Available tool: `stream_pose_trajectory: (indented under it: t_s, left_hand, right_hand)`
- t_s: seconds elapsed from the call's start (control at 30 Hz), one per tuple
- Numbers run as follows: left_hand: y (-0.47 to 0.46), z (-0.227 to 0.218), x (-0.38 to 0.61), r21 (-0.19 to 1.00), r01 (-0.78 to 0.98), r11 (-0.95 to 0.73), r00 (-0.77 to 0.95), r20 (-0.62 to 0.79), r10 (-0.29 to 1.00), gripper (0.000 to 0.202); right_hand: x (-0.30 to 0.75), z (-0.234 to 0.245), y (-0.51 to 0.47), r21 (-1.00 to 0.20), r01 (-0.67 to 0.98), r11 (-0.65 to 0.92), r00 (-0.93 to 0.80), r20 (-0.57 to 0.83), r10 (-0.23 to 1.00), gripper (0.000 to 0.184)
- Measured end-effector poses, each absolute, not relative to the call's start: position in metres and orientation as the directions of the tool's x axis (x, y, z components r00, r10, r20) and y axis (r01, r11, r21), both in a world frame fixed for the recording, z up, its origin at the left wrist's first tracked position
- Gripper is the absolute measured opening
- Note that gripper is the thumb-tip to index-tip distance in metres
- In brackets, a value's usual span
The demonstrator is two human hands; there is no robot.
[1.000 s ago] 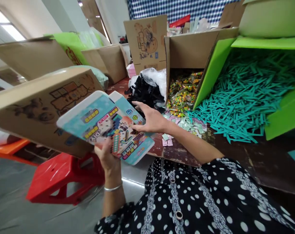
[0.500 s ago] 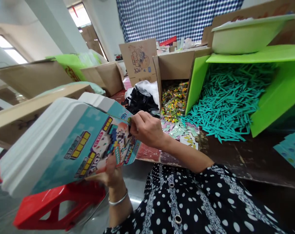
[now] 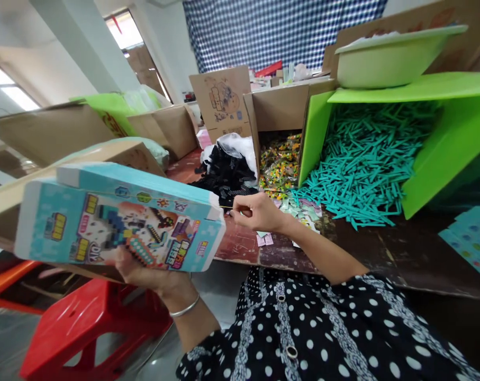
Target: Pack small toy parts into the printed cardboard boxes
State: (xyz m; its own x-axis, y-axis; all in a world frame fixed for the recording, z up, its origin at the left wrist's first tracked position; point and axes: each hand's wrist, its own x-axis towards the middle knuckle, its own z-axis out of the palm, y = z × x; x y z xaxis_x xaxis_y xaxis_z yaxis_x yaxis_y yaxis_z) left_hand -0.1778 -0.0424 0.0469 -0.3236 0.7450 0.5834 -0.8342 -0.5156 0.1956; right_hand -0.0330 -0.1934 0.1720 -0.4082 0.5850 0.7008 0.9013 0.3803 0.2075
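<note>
In the head view, a printed carton (image 3: 124,225), perhaps a stack of flat ones, is gripped from below by the left hand (image 3: 144,272); the thumb is pressed to the printed front, and the other fingers are hidden. The carton is held up off the counter (image 3: 240,246), to the left of the right fingers. By the right hand (image 3: 259,211), a thin yellowish band (image 3: 226,207) is pinched between the fingertips and drawn taut from the carton's end. The work on the band is judged to be only partly done: it is stretched, but it has not been let go, and whether it is being put on or taken off cannot be told. The carton seems not to have been opened out. Beyond the right fingers, black pieces (image 3: 226,169) are heaped, with bags of orange-and-green bits (image 3: 281,166) kept in a cardboard box (image 3: 281,111) to their right. Small packets (image 3: 299,209) are scattered beside the right wrist. Farther right, turquoise sticks (image 3: 367,164) are piled. Below the left fingers, a red stool (image 3: 77,307) is seen
</note>
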Motion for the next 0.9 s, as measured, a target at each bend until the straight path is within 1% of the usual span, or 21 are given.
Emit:
stream_pose_trajectory:
  t_s: [0.03,0.07,0.1,0.13,0.17,0.2,0.23,0.27,0.33,0.4,0.43,0.47,0.53,0.6,0.7,0.77,0.8,0.83,0.87,0.9]
  left_hand:
    - [-0.041,0.046,-0.178,0.104,-0.815,-0.570,-0.440,0.529,0.726,0.100]
    - [-0.040,0.044,-0.177,0.053,-0.788,-0.613,-0.514,0.490,0.704,0.100]
    - [-0.037,0.040,-0.175,0.048,-0.773,-0.633,-0.534,0.490,0.689,0.095]
    - [-0.034,0.036,-0.173,0.068,-0.774,-0.630,-0.517,0.507,0.690,0.087]
    - [-0.030,0.031,-0.170,0.104,-0.787,-0.608,-0.467,0.543,0.698,0.078]
    - [-0.026,0.025,-0.166,0.146,-0.806,-0.573,-0.398,0.583,0.708,0.074]
    - [-0.022,0.021,-0.161,0.185,-0.825,-0.534,-0.323,0.621,0.714,0.075]
    - [-0.018,0.017,-0.156,0.220,-0.839,-0.497,-0.252,0.652,0.715,0.078]
    - [-0.011,0.011,-0.144,0.267,-0.857,-0.440,-0.157,0.679,0.717,0.081]
    - [-0.006,0.009,-0.133,0.290,-0.869,-0.402,-0.107,0.681,0.724,0.079]
    - [-0.004,0.008,-0.129,0.296,-0.873,-0.387,-0.090,0.682,0.726,0.078]
    - [-0.001,0.008,-0.126,0.298,-0.879,-0.372,-0.078,0.680,0.729,0.077]
    - [0.006,0.008,-0.123,0.307,-0.887,-0.344,-0.051,0.677,0.735,0.079]
    - [0.012,0.007,-0.123,0.329,-0.888,-0.321,-0.020,0.669,0.743,0.080]
    - [0.011,0.001,-0.117,0.374,-0.884,-0.279,0.040,0.655,0.754,0.078]
    - [0.000,-0.003,-0.107,0.406,-0.881,-0.242,0.098,0.658,0.746,0.075]
    - [-0.007,-0.006,-0.101,0.422,-0.879,-0.222,0.132,0.663,0.737,0.074]
    - [-0.015,-0.007,-0.096,0.436,-0.877,-0.201,0.164,0.666,0.727,0.074]
    - [-0.021,-0.008,-0.091,0.445,-0.877,-0.181,0.191,0.669,0.718,0.073]
    - [-0.027,-0.007,-0.088,0.448,-0.879,-0.161,0.211,0.670,0.712,0.072]
  right_hand:
    - [-0.024,0.174,-0.192,0.251,0.901,0.353,-0.421,0.701,0.575,0.026]
    - [-0.017,0.178,-0.190,0.290,0.901,0.321,-0.427,0.718,0.549,0.028]
    - [-0.011,0.185,-0.187,0.315,0.907,0.280,-0.419,0.755,0.505,0.030]
    - [-0.008,0.194,-0.184,0.320,0.916,0.241,-0.397,0.801,0.448,0.032]
    - [-0.007,0.205,-0.179,0.299,0.929,0.220,-0.365,0.842,0.397,0.035]
    - [-0.009,0.216,-0.173,0.255,0.938,0.234,-0.329,0.868,0.372,0.039]
    - [-0.012,0.226,-0.166,0.192,0.939,0.285,-0.295,0.876,0.381,0.044]
    - [-0.018,0.234,-0.157,0.119,0.924,0.364,-0.278,0.862,0.424,0.050]
    - [-0.031,0.245,-0.138,-0.058,0.850,0.524,-0.289,0.781,0.554,0.061]
    - [-0.044,0.249,-0.120,-0.225,0.759,0.611,-0.288,0.726,0.625,0.068]
    - [-0.050,0.251,-0.114,-0.269,0.728,0.630,-0.280,0.723,0.632,0.068]
    - [-0.055,0.254,-0.109,-0.281,0.716,0.640,-0.269,0.734,0.623,0.067]
    - [-0.065,0.267,-0.105,-0.253,0.739,0.624,-0.249,0.759,0.602,0.061]
    - [-0.080,0.291,-0.103,-0.214,0.799,0.562,-0.246,0.737,0.630,0.051]
    - [-0.118,0.333,-0.097,-0.147,0.881,0.450,-0.220,0.714,0.664,0.036]
    - [-0.153,0.348,-0.093,-0.103,0.902,0.419,-0.211,0.741,0.637,0.035]
    - [-0.171,0.349,-0.093,-0.095,0.905,0.415,-0.226,0.720,0.656,0.035]
    - [-0.187,0.344,-0.094,-0.118,0.903,0.413,-0.234,0.670,0.704,0.037]
    - [-0.201,0.336,-0.097,-0.175,0.876,0.450,-0.263,0.608,0.749,0.037]
    - [-0.213,0.323,-0.101,-0.262,0.825,0.500,-0.292,0.561,0.775,0.038]
